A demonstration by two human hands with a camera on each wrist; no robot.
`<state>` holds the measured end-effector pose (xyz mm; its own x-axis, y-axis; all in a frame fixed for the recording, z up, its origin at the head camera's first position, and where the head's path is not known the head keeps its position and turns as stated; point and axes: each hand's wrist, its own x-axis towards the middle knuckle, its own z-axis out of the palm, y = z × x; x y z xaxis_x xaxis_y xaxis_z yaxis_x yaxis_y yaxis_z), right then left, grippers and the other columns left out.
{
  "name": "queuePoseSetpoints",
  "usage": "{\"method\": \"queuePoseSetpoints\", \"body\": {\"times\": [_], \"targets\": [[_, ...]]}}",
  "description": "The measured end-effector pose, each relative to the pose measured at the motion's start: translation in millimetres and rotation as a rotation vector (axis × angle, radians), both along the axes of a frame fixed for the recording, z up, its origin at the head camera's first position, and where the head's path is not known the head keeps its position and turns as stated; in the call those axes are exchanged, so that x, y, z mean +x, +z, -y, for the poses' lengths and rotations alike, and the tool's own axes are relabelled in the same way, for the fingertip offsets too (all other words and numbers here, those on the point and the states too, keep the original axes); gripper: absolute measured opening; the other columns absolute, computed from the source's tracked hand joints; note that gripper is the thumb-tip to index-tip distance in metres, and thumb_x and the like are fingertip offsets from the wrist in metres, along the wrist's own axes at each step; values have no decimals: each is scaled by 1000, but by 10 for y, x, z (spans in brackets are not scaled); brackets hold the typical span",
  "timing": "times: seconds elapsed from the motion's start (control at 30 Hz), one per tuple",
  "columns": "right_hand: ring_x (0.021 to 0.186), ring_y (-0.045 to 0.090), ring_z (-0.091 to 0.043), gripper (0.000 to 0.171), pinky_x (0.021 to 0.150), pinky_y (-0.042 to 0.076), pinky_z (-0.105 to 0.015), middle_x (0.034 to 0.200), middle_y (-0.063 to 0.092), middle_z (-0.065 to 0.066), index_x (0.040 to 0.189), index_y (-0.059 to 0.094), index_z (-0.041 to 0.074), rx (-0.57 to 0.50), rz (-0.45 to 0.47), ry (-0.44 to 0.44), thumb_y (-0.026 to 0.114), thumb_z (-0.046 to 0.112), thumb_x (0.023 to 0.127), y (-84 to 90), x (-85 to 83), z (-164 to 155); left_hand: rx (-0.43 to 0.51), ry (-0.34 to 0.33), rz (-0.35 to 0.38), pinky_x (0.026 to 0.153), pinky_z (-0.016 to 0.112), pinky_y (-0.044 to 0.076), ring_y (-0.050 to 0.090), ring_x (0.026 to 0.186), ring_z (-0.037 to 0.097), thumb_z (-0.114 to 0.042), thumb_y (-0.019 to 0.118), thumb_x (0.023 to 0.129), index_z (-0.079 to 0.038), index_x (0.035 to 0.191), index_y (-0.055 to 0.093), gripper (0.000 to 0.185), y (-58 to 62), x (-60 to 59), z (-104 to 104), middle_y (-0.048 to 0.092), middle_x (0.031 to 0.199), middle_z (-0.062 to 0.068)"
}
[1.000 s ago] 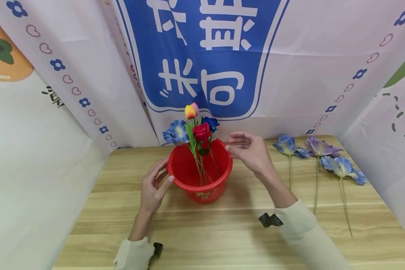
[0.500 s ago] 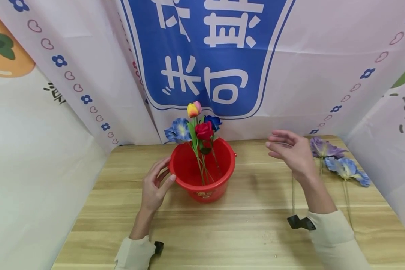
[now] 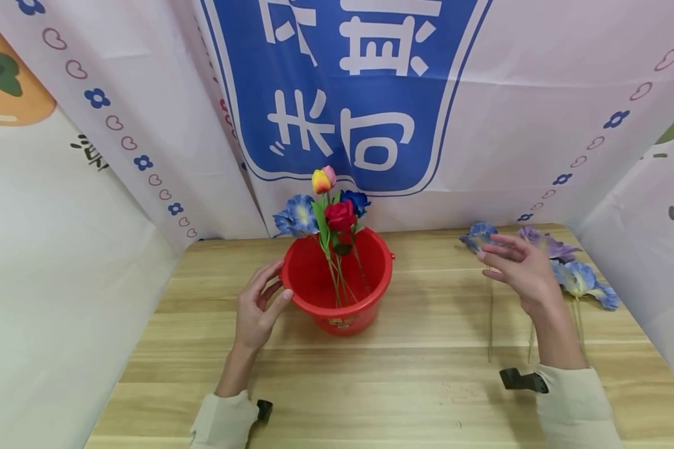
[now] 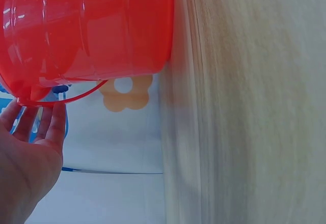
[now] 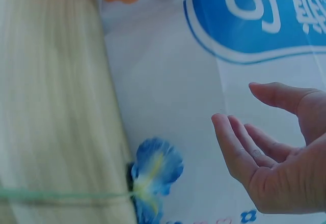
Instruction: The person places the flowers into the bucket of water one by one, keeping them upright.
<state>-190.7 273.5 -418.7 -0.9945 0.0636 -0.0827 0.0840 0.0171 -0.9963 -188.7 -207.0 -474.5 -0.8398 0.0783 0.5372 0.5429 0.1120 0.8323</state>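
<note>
Three loose flowers lie on the table [image 3: 415, 386] at your right; your right hand [image 3: 521, 269] hovers over the nearest blue flower [image 3: 478, 235], fingers relaxed and holding nothing. Your left hand [image 3: 256, 308] rests against the red bucket [image 3: 365, 298] (fingers straight, thumb on the wall), with five stems standing inside.

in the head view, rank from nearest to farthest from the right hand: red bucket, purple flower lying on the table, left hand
1. Purple flower, just behind the right hand at the table's right end.
2. Red bucket, mid-table, to the right hand's left.
3. Left hand, on the bucket's far left side.
</note>
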Motion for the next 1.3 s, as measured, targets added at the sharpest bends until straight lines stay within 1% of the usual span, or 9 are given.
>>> {"method": "queuePoseSetpoints", "body": {"times": [0.1, 0.27, 0.43, 0.6, 0.8, 0.83, 1.03, 1.07, 1.3], "targets": [[94, 76, 0, 41, 83, 66, -23, 105, 76, 17, 132, 56, 21, -58, 24, 2, 78, 12, 99, -93, -9, -104, -1, 0, -1, 107, 26, 59, 63, 133, 14, 14, 68, 92, 8, 148, 57, 57, -1, 1, 0, 56, 149, 32], [94, 77, -1, 43, 85, 66, -24, 104, 77, 17, 135, 55, 18, -104, 70, 5, 78, 10, 99, -267, -12, -232, -1, 1, -12, 106, 25, 59, 63, 132, 13, 15, 68, 92, 9, 148, 57, 57, -7, 4, 0, 56, 148, 34], [93, 77, 0, 58, 88, 66, -26, 103, 77, 20, 148, 49, 7, -46, 94, 15, 79, 13, 99, -412, -38, -295, 3, 3, -4, 105, 26, 60, 63, 133, 14, 16, 68, 91, 8, 148, 58, 58, -19, 8, 2, 56, 149, 32], [91, 77, 0, 65, 88, 66, -26, 102, 76, 23, 153, 45, 3, -25, 134, 6, 79, 16, 99, -497, -76, -358, 0, -2, 3, 106, 25, 59, 63, 133, 14, 14, 69, 92, 7, 148, 58, 57, -20, -6, 7, 56, 149, 32], [94, 75, 2, 78, 91, 65, -26, 100, 71, 27, 165, 28, -8, 71, 201, 23, 71, 19, 105, -617, -135, -431, -6, -2, 6, 105, 25, 59, 63, 133, 13, 13, 69, 93, 8, 148, 58, 57, -17, 1, 17, 57, 149, 32], [95, 75, 2, 78, 93, 65, -27, 107, 75, 18, 165, 27, -8, 85, 210, 28, 70, 18, 105, -639, -140, -436, -7, -1, 11, 105, 26, 60, 63, 133, 13, 14, 69, 92, 7, 148, 58, 57, -14, 3, 19, 57, 149, 31], [95, 75, 2, 79, 90, 66, -28, 104, 77, 15, 167, 24, -7, 39, 285, 27, 69, 12, 105, -734, -146, -452, -17, 4, 19, 105, 25, 60, 62, 133, 13, 14, 69, 92, 5, 149, 58, 58, -21, 10, 23, 58, 149, 29], [93, 76, 1, 80, 89, 66, -27, 97, 73, 23, 167, 24, -6, 30, 296, 24, 70, 12, 104, -743, -147, -455, -18, 4, 14, 105, 25, 60, 62, 133, 13, 14, 69, 92, 6, 149, 58, 58, -23, 10, 22, 57, 149, 29], [91, 77, 1, 76, 86, 67, -28, 96, 74, 24, 164, 30, -7, 67, 320, 31, 71, 13, 103, -769, -169, -427, -21, -1, -6, 104, 22, 59, 62, 133, 12, 13, 68, 93, 7, 149, 57, 57, -28, 1, 23, 56, 148, 33]]}}
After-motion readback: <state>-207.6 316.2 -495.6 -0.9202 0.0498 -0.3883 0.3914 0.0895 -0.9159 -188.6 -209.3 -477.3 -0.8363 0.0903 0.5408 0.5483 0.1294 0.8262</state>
